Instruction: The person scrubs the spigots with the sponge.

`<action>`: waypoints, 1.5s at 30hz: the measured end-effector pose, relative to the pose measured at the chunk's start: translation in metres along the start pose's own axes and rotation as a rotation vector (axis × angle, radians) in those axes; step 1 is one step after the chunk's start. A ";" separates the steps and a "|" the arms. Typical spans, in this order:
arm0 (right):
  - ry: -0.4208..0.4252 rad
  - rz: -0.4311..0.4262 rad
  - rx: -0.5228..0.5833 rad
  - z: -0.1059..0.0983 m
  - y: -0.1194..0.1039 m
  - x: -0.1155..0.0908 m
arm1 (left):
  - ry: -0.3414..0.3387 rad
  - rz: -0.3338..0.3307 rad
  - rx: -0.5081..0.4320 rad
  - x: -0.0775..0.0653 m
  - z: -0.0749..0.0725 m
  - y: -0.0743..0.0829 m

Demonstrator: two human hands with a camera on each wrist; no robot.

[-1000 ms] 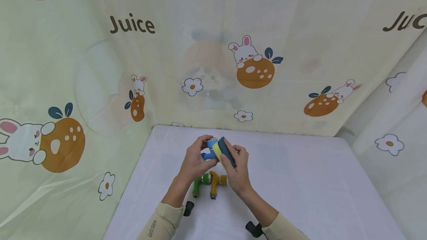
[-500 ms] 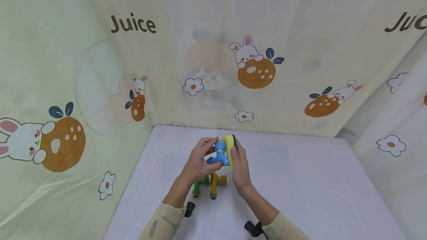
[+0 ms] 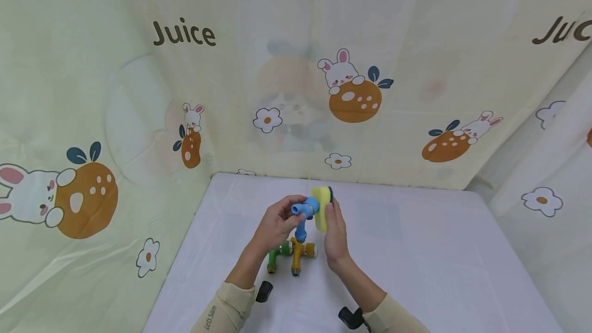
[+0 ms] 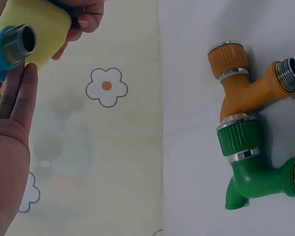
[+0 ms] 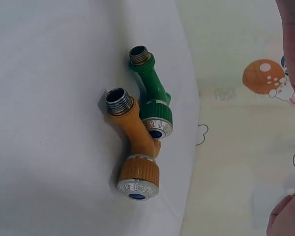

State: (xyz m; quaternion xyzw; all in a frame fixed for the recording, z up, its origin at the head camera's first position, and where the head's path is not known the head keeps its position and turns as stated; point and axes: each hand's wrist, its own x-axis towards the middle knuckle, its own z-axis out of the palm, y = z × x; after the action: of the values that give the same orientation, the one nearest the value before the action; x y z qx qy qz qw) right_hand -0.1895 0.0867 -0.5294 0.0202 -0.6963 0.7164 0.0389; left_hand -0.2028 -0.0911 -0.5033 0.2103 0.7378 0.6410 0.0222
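Note:
My left hand point(image 3: 276, 218) grips a blue water tap point(image 3: 301, 230) above the table, its round knob turned to the right. In my right hand point(image 3: 336, 235) is a yellow sponge point(image 3: 321, 220) with a dark scouring side against the palm, its yellow face pressed at the knob. The left wrist view shows the blue tap's threaded metal end point(image 4: 19, 43) in front of the sponge. Below the hands lie a green tap point(image 3: 273, 258) and an orange tap point(image 3: 297, 258), side by side and touching in the wrist views.
A white cloth covers the table point(image 3: 407, 251), which ends at a printed curtain point(image 3: 287, 81) behind and on both sides. Black pieces, one near each cuff, show at the wrists: a left black piece point(image 3: 264, 292) and a right black piece point(image 3: 350, 317).
The blue tap has been turned in my left hand, so its knob now points right instead of up. The sponge has swung upright and shifted slightly right, its yellow side showing.

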 end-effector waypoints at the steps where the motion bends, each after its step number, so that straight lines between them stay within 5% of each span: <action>1: -0.006 -0.007 -0.004 0.000 0.000 -0.001 | -0.007 -0.002 -0.005 0.000 -0.001 -0.001; 8: -0.005 -0.058 -0.026 0.001 0.000 -0.004 | 0.068 -0.012 0.018 0.000 -0.009 -0.005; 15: -0.006 -0.059 -0.026 0.003 0.000 -0.006 | 0.385 0.007 -0.055 0.002 0.000 -0.007; 19: -0.016 -0.063 -0.030 0.005 0.001 -0.007 | 0.483 0.093 0.063 0.003 0.005 -0.008; 24: -0.012 -0.086 -0.008 0.006 0.003 -0.007 | 0.470 0.229 0.337 0.005 0.007 -0.011; 28: -0.008 -0.117 -0.009 0.006 0.002 -0.007 | 0.387 0.252 0.387 0.005 0.009 -0.009; 33: 0.002 -0.139 -0.034 0.007 0.000 -0.007 | 0.275 0.245 0.448 0.005 0.008 -0.007; 38: 0.000 -0.145 -0.116 0.009 0.000 -0.010 | 0.261 0.220 0.562 0.006 0.006 -0.007; 45: 0.002 -0.196 -0.158 0.010 0.000 -0.010 | 0.198 0.090 0.568 0.006 0.002 -0.010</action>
State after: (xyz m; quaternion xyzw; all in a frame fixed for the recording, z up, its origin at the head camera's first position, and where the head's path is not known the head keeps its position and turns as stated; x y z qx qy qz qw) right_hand -0.1794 0.0765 -0.5303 0.0841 -0.7453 0.6520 0.1110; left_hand -0.2102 -0.0879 -0.5121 0.1771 0.8760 0.4268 -0.1381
